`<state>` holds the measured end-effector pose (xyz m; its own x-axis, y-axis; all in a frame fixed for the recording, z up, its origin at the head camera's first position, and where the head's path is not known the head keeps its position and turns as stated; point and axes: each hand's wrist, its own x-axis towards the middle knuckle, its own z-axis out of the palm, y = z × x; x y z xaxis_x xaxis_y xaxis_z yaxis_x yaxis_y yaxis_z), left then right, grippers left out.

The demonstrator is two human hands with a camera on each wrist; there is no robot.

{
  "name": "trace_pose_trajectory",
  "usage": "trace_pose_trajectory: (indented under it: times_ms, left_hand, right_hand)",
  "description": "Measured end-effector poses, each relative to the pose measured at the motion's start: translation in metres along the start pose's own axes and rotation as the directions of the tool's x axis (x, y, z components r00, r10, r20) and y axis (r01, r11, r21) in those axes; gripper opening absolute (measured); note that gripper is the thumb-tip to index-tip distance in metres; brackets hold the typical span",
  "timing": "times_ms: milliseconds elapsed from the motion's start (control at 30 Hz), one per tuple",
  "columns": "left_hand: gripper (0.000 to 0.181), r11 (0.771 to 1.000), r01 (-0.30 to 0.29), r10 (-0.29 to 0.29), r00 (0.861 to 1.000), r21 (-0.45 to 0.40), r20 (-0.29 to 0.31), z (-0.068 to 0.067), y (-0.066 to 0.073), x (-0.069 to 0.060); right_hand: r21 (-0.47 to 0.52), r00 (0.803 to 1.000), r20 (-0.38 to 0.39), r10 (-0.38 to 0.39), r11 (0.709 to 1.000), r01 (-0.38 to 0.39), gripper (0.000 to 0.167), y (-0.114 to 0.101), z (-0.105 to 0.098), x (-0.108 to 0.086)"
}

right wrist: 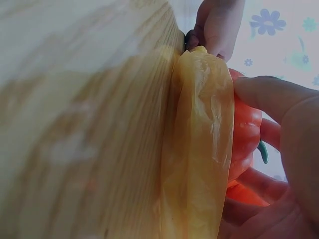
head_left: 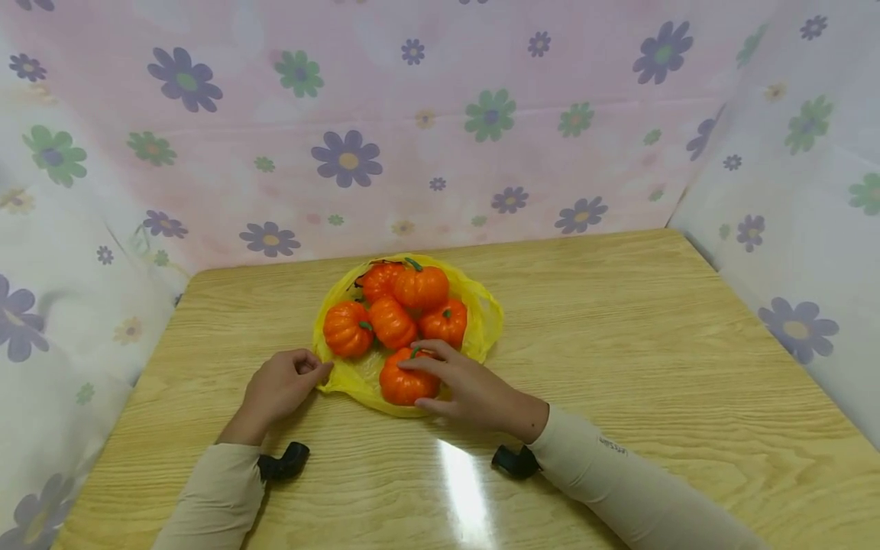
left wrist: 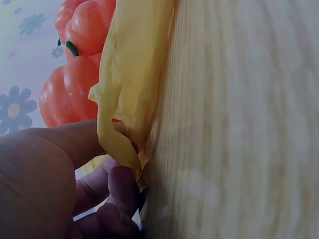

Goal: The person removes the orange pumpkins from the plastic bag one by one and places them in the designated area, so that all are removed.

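Observation:
A yellow plastic bag (head_left: 486,309) lies spread open on the table, with several small orange toy pumpkins inside it. My left hand (head_left: 282,388) pinches the bag's edge at its near left; in the left wrist view thumb and fingers meet on the yellow film (left wrist: 137,64). My right hand (head_left: 477,393) grips the nearest pumpkin (head_left: 401,384), fingers over its top by the green stem and thumb on its near side. The right wrist view shows this pumpkin (right wrist: 245,127) behind the bag's raised rim. The other pumpkins (head_left: 392,322) sit clustered farther back in the bag.
The wood-grain table (head_left: 619,321) extends on both sides of the bag. A flowered cloth (head_left: 412,114) hangs behind the table and along its sides. Black wrist devices (head_left: 285,462) are worn under both forearms, by the beige sleeves (head_left: 216,493).

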<state>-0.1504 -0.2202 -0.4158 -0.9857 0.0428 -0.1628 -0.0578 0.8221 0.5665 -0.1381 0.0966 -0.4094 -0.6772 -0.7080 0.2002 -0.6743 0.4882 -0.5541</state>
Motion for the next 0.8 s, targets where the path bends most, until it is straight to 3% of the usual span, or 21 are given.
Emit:
trace_pose_trajectory:
  times_ms: [233,533,800]
  left_hand:
    - [0.024,1.0,-0.024,0.024,1.0,-0.015,-0.001,-0.0004,-0.0046,0.0008]
    - [0.014,0.999,-0.044,0.043,0.999,-0.01,-0.012,-0.0012,-0.0084,0.0019]
    - [0.012,0.999,-0.047,0.046,0.998,-0.022,-0.032,-0.0018,-0.0082,0.0026]
  right_hand:
    - [-0.043,1.0,-0.015,-0.025,0.999,0.024,0.053,0.0007,-0.0003,-0.0001]
    - [-0.087,0.992,-0.116,-0.054,0.995,0.043,0.051,-0.0009,-0.0024,-0.0045]
    - [-0.172,0.963,-0.225,-0.149,0.979,0.111,0.052,-0.0001,-0.0057,-0.0086]
